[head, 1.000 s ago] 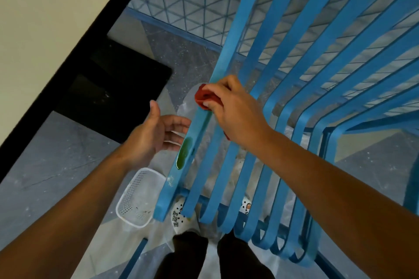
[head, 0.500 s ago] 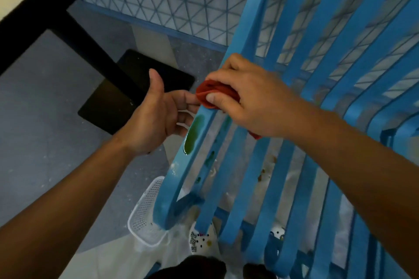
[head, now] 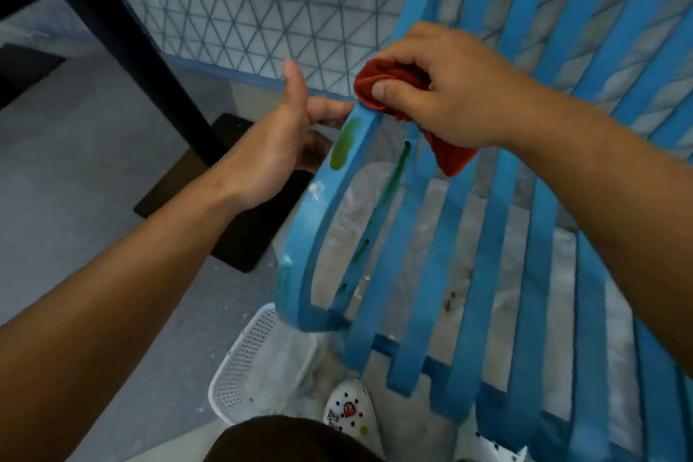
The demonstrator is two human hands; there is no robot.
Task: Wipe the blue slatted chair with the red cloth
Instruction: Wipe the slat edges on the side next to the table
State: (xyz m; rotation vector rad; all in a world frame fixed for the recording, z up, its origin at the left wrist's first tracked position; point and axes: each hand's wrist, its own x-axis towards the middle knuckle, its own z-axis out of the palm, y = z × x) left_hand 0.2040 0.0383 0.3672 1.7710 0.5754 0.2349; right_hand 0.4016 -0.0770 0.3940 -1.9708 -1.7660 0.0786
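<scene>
Blue slatted chair [head: 465, 236] green-stained, grey floor [head: 75, 180]; right hand [head: 450, 94] fingers bunch red cloth [head: 378, 86]; left hand [head: 277, 150] relaxed.

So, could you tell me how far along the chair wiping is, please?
Nothing looks wiped yet. In hand: the right hand grips the red cloth on the outer slat of the blue chair, the left hand beside it. Left: the green smear just below, green streaks on the next slat, brown specks.
</scene>
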